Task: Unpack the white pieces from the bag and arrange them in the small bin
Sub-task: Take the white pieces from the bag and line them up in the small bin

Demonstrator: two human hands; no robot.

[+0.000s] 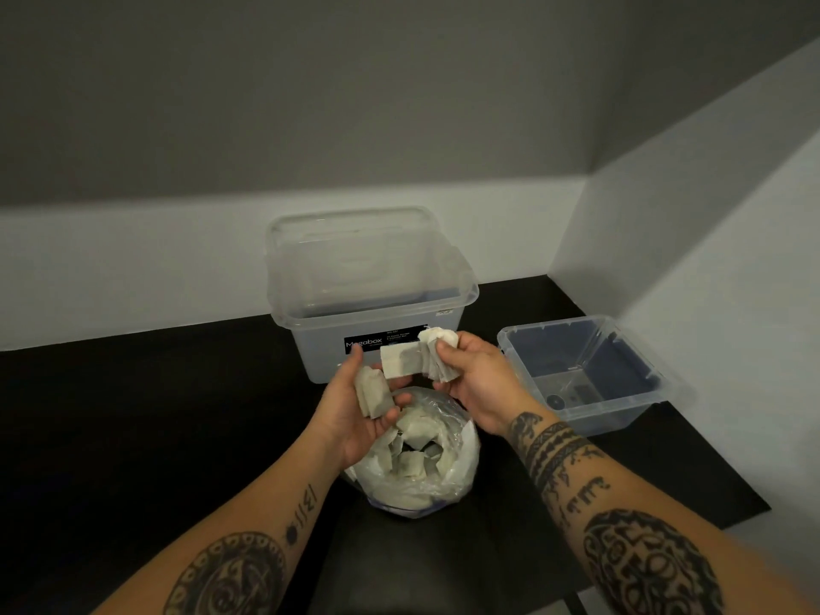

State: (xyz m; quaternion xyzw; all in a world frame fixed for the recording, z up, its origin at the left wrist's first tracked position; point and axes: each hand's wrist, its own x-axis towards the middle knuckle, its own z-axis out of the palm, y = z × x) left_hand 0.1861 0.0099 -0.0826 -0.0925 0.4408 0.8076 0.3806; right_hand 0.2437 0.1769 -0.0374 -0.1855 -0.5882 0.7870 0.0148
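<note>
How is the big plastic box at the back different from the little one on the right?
The big box is taller, wears a black Megabox label and has a clear lid standing at its back. The small bin is lower, lidless and looks bluish. Both are see-through plastic on the black table.

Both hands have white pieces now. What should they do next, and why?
Probably move the right hand with its stack to the small bin: the left hand holds pieces too, the bin shows none, and the bag holds more.
</note>
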